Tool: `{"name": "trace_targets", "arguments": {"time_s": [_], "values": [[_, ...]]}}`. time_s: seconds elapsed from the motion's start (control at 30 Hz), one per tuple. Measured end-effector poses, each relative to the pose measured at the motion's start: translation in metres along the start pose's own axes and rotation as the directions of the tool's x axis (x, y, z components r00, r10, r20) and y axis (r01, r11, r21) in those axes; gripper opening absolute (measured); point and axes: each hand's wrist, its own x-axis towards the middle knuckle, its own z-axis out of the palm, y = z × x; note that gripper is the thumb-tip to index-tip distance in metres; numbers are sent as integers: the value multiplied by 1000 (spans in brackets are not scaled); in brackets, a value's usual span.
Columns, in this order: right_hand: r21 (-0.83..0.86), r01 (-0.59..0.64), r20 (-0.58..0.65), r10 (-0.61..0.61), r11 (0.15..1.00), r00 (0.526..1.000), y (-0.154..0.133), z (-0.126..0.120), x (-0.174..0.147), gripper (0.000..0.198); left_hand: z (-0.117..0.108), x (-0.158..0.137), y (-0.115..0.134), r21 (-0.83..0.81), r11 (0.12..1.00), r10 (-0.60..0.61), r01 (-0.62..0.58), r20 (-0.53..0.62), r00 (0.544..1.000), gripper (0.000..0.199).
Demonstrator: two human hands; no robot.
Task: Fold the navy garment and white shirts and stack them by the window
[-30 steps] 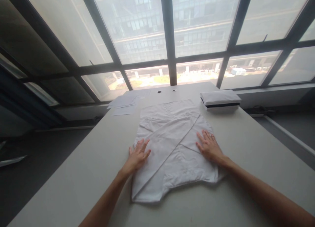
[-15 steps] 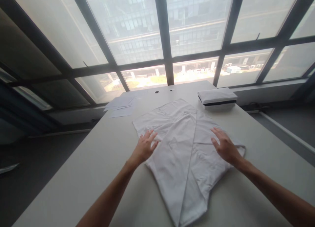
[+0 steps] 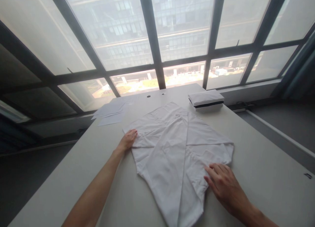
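Observation:
A white garment [image 3: 169,151] lies spread on the white table, its front panels overlapping and its lower end running towards me. My left hand [image 3: 127,140] rests at its left edge, fingertips lying on the cloth and close together; the thumb is hardly visible. By the lower right edge is my right hand [image 3: 222,184], fingers loosely bent and thumb apart, its fingertips at the fabric. I see no cloth pinched in either hand.
Folded white cloths with a dark band [image 3: 206,100] are stacked at the table's back right. Several paper sheets [image 3: 110,112] lie back left. Large windows [image 3: 182,30] stand behind the table [image 3: 253,174].
My left hand has moved left and come down on the garment's left edge. My right hand has come nearer to me, to the lower right edge. The view has shifted slightly right.

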Motion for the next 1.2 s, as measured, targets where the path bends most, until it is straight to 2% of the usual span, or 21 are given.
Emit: {"name": "trace_targets", "arguments": {"time_s": [0.1,0.2,0.43,0.57,0.7,0.83,0.97,1.07,1.2], "values": [[-54,1,25,0,999,1000,13,-2,5,31,-3,-15,5,60,998,34,-34,14,999,47],[-86,-8,54,12,996,998,40,-7,14,35,-12,-39,18,145,988,42,-49,52,998,48],[-203,-49,68,64,978,996,111,2,41,43,-37,-124,75,317,948,-28,-5,98,995,50],[-226,-52,98,76,973,992,127,15,56,45,-43,-172,106,376,926,-88,45,98,991,48],[-178,-48,138,73,983,988,130,25,73,47,-48,-208,121,393,912,-171,120,96,981,42],[-149,-59,196,88,987,977,128,33,95,52,-52,-226,124,333,925,-219,182,80,972,39],[-125,-56,187,79,991,979,121,32,106,53,-61,-234,112,119,984,-146,134,101,984,37],[-35,39,128,-34,999,991,113,23,96,48,-74,-243,92,-31,997,-68,73,130,989,36],[153,200,124,-220,968,968,104,5,64,37,-93,-262,63,-76,995,-53,71,217,975,36]]}}
